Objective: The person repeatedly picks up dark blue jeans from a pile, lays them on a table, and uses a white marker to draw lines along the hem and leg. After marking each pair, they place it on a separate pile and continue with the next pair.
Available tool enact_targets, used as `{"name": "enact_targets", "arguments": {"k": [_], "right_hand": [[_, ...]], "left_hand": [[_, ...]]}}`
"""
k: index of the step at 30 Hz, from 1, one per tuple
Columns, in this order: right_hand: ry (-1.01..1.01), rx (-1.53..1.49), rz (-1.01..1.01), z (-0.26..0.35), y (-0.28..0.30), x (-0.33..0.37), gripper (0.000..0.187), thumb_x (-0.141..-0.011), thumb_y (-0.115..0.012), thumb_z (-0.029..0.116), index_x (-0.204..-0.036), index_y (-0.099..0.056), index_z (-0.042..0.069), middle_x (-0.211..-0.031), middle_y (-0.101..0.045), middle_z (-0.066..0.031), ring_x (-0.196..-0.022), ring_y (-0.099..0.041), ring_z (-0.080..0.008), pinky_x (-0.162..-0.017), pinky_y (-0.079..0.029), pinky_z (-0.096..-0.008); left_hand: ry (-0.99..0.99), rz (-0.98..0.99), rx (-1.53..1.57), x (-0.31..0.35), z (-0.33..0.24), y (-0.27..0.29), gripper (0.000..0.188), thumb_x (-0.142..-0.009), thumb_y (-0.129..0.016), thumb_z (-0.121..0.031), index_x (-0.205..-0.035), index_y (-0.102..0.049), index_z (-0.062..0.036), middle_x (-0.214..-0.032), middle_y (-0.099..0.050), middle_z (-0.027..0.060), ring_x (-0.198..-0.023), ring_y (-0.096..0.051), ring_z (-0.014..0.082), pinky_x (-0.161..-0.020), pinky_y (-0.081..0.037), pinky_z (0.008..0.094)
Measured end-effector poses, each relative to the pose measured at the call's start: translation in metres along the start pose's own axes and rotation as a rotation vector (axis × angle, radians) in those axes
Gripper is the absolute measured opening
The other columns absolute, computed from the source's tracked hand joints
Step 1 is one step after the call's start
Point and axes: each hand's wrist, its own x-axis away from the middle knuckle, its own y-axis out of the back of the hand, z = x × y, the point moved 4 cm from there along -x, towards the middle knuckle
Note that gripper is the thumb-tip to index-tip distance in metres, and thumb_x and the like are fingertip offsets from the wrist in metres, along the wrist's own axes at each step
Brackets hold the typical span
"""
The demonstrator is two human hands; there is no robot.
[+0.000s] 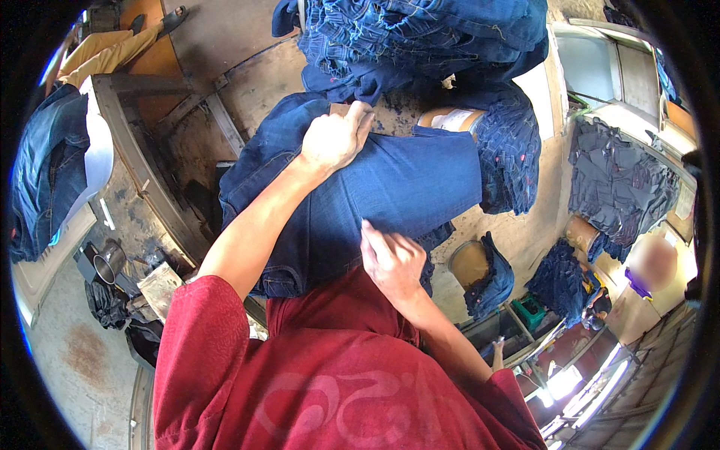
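Observation:
A pair of blue jeans [420, 176] lies spread before me, one leg reaching to the right and the darker folds bunched on the left. My left hand [337, 140] is closed in a fist at the far edge of the jeans. A small brown piece shows beside its knuckles, and what the fingers hold is hidden. Nearer to me, my right hand [393, 262] rests against the near part of the denim. Its fingers are curled, with one fingertip pointing away from me on the cloth. Whatever it pinches cannot be made out.
A tall pile of jeans [427, 34] stands beyond my hands. Stacked denim [510, 150] hangs over a rounded support at right. More jeans [52, 165] lie at far left. Dark grey garments [622, 180], a green crate [529, 311] and another person [596, 307] are farther right.

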Motion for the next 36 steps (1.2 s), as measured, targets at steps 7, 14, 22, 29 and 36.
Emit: {"name": "enact_targets", "arguments": {"k": [7, 14, 22, 29, 36], "right_hand": [[-0.086, -0.157, 0.012, -0.011, -0.006, -0.005, 0.016, -0.09, -0.082, 0.003, -0.106, -0.08, 0.004, -0.079, -0.077, -0.0046, -0.058, -0.071, -0.02, -0.056, -0.057, -0.0347], [0.015, -0.072, 0.0, -0.008, -0.003, -0.005, 0.02, -0.09, -0.081, 0.01, -0.11, -0.08, 0.012, -0.065, -0.064, 0.0, -0.052, -0.062, -0.0179, -0.051, -0.051, -0.0331], [-0.066, -0.167, -0.041, -0.015, -0.003, -0.006, 0.016, -0.087, -0.083, 0.001, -0.1, -0.079, 0.009, -0.074, -0.075, -0.004, -0.057, -0.07, -0.0199, -0.054, -0.055, -0.0338], [0.0, -0.109, 0.025, -0.011, 0.004, -0.002, 0.014, -0.089, -0.083, 0.004, -0.101, -0.079, 0.009, -0.068, -0.069, -0.0027, -0.052, -0.065, -0.0191, -0.051, -0.052, -0.0334], [-0.065, -0.145, 0.044, -0.015, 0.0, -0.009, 0.015, -0.088, -0.082, 0.0, -0.1, -0.078, 0.007, -0.072, -0.074, -0.0055, -0.057, -0.071, -0.0199, -0.054, -0.055, -0.0342]], "left_hand": [[0.025, 0.025, 0.021, -0.001, -0.001, 0.001, 0.022, -0.111, -0.063, -0.034, -0.117, -0.064, -0.0129, -0.063, -0.069, 0.0202, -0.056, -0.071, 0.0417, -0.053, -0.057, 0.054], [0.033, 0.039, 0.015, -0.001, -0.003, 0.004, 0.021, -0.112, -0.062, -0.034, -0.118, -0.064, -0.0138, -0.064, -0.069, 0.0203, -0.056, -0.071, 0.0416, -0.052, -0.058, 0.0534], [0.019, 0.029, 0.06, -0.001, -0.001, 0.002, 0.022, -0.112, -0.062, -0.034, -0.118, -0.063, -0.0129, -0.063, -0.069, 0.0204, -0.056, -0.071, 0.0413, -0.052, -0.057, 0.0528], [0.029, 0.051, 0.029, 0.0, -0.001, 0.0, 0.023, -0.112, -0.061, -0.035, -0.118, -0.063, -0.0125, -0.063, -0.069, 0.0207, -0.057, -0.072, 0.0423, -0.053, -0.057, 0.0539], [0.04, 0.062, 0.013, 0.001, 0.001, -0.001, 0.024, -0.112, -0.062, -0.035, -0.119, -0.063, -0.0127, -0.065, -0.07, 0.021, -0.058, -0.072, 0.043, -0.054, -0.058, 0.0545]]}}
